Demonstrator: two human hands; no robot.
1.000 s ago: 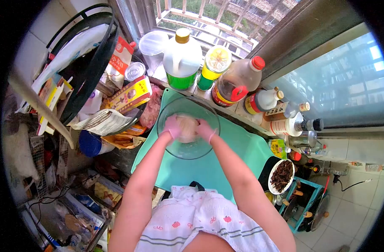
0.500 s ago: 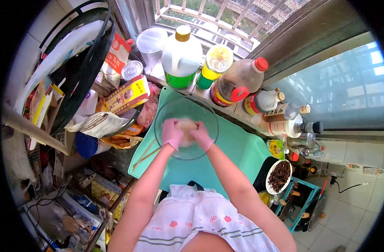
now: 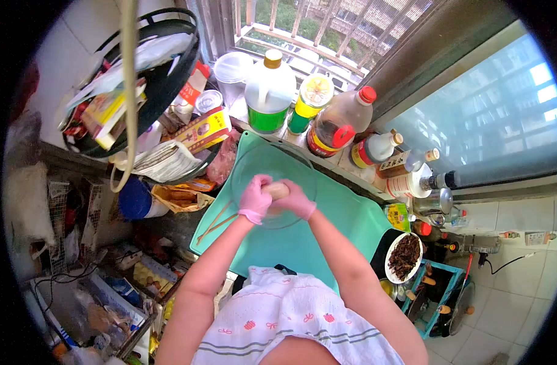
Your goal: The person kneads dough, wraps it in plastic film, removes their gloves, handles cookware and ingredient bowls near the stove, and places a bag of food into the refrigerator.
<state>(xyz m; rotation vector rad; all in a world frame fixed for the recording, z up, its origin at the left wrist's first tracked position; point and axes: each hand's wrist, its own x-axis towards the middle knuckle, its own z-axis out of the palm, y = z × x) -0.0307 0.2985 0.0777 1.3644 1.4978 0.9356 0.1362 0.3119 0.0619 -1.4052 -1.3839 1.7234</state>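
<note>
Both of my hands wear pink gloves and are inside or just above a clear glass bowl (image 3: pixel 239 167). Between them is a pale, smooth lump of dough (image 3: pixel 279 191). My left hand (image 3: pixel 255 198) curls round its left side, fingers bent. The right side of the dough is gripped by my right hand (image 3: pixel 298 201). The bowl stands on a green cutting mat (image 3: pixel 339 225). To the left of the bowl, a pair of wooden chopsticks (image 3: pixel 217 224) lies on the mat.
Several bottles line the sill, among them a green-labelled jug (image 3: pixel 269 91) and a red-capped bottle (image 3: pixel 345 118). A white plate of dark dried food (image 3: pixel 404 258) sits at the right. A black basket of packets (image 3: pixel 163 79) hangs at the left, with a hanging cord (image 3: pixel 130 91) before it.
The dough was lower in the bowl and looked flatter; now it is lifted and squeezed into a compact lump between my hands. The camera view has shifted slightly.
</note>
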